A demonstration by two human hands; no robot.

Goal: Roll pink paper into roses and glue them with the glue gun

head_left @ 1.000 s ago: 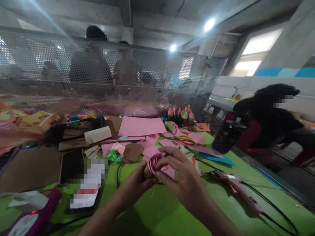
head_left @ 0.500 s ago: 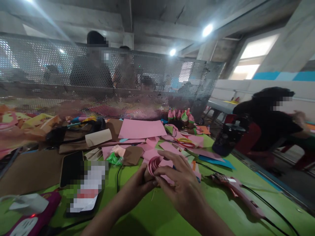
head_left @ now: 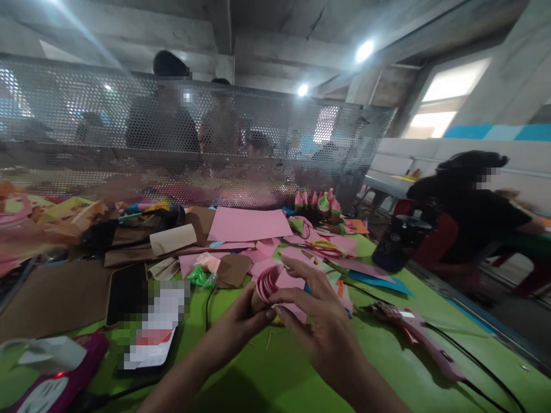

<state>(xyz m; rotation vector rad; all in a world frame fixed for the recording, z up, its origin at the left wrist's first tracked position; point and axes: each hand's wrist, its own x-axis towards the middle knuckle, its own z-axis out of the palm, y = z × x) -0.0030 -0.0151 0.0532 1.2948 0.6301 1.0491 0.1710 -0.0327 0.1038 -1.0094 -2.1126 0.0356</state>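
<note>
Just above the green table (head_left: 275, 378), both my hands work on a rolled pink paper spiral (head_left: 270, 282). My left hand (head_left: 241, 324) pinches the roll from below and the left, fingers closed round its base. My right hand (head_left: 316, 312) holds the loose pink strip against the roll with thumb and fingertips, its other fingers stretched over the top. Pink paper scraps (head_left: 262, 261) lie right behind the roll.
A pink glue gun (head_left: 415, 332) with a black cord lies at the right. A phone (head_left: 127, 292), brown card (head_left: 51, 295), a big pink sheet (head_left: 247, 222), scissors (head_left: 322, 248) and a dark bottle (head_left: 398, 241) surround the work. A mesh screen (head_left: 193, 143) stands behind; a person in black (head_left: 469, 212) sits at the right.
My right hand's fingers have lifted and spread over the roll, and the pink spiral has turned slightly and risen a little. The left hand keeps its grip.
</note>
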